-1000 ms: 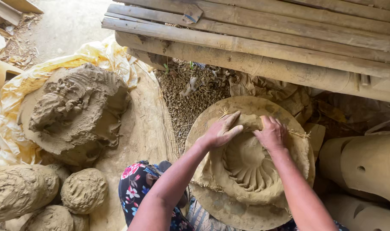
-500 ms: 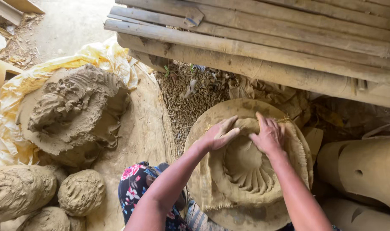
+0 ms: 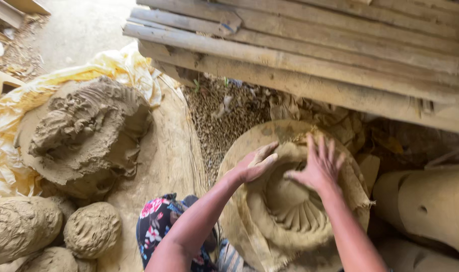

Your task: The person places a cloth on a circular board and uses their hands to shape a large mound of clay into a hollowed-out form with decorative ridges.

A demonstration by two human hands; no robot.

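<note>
Nearest me, a floral sleeve (image 3: 156, 221) sat at the bottom edge, with rounded clay lumps (image 3: 91, 229) to its left. From there both forearms ran up and away to the clay bowl form (image 3: 290, 211), which lay on a frayed cloth (image 3: 358, 201) over a round disc (image 3: 254, 138), right of centre. I logged the bowl as opening upward, its axis roughly vertical, with radial finger grooves inside; it held nothing that I could see. The left hand (image 3: 254, 163) lay flat on the bowl's near-left rim, fingers together, pressing rather than gripping. The right hand (image 3: 317, 166) rested on the far rim, fingers spread apart, clamped on nothing. Further left, a big clay mound (image 3: 83, 136) sat on yellow plastic sheeting (image 3: 113, 65). Farthest, weathered wooden planks (image 3: 315, 55) ran across the top.
</note>
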